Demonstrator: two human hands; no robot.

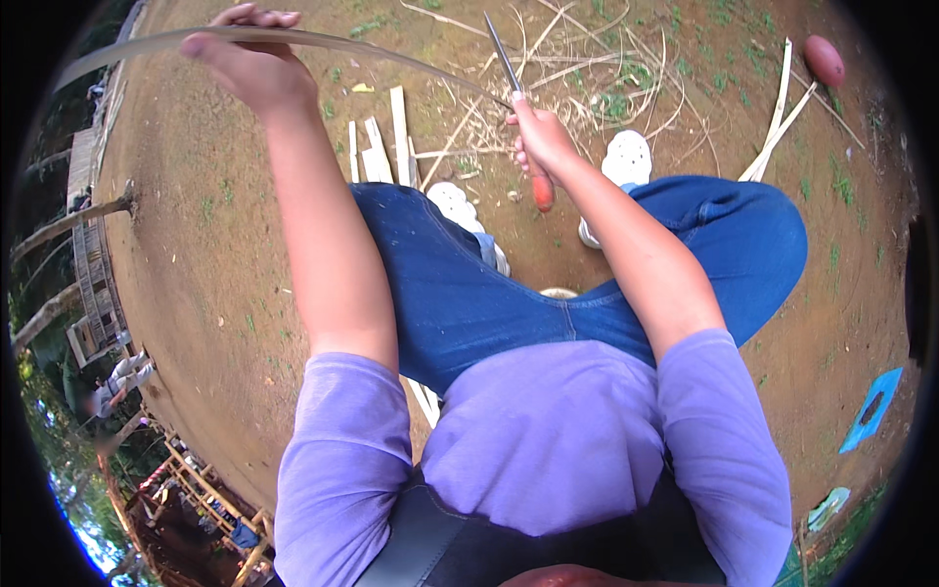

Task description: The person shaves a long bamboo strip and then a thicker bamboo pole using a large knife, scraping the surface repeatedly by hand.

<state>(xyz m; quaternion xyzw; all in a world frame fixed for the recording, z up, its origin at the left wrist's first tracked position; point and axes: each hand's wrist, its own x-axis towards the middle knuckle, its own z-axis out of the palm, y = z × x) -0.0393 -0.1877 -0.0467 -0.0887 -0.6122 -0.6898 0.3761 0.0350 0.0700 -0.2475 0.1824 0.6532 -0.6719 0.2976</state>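
My left hand (pixel 256 76) is raised at the upper left, with a long, thin strip (pixel 362 49) lying between its thumb and fingers. The strip looks like split bamboo; it bows from the far left edge down to my right hand (pixel 544 139). In that hand is a knife, its orange-red handle (pixel 543 193) showing below the fist and its dark narrow blade (pixel 501 54) pointing away from me. The strip's right end meets the blade's base at my fingers; the exact contact is too small to tell.
Thin shavings (pixel 587 93) litter the ground beyond my white shoes (pixel 627 157). Pale split pieces (pixel 400 132) lie by my left knee, more strips (pixel 778 132) by the right. A reddish oval object (pixel 824 61) and a blue flat item (pixel 871 411) lie rightward. A person (pixel 119 386) is far left.
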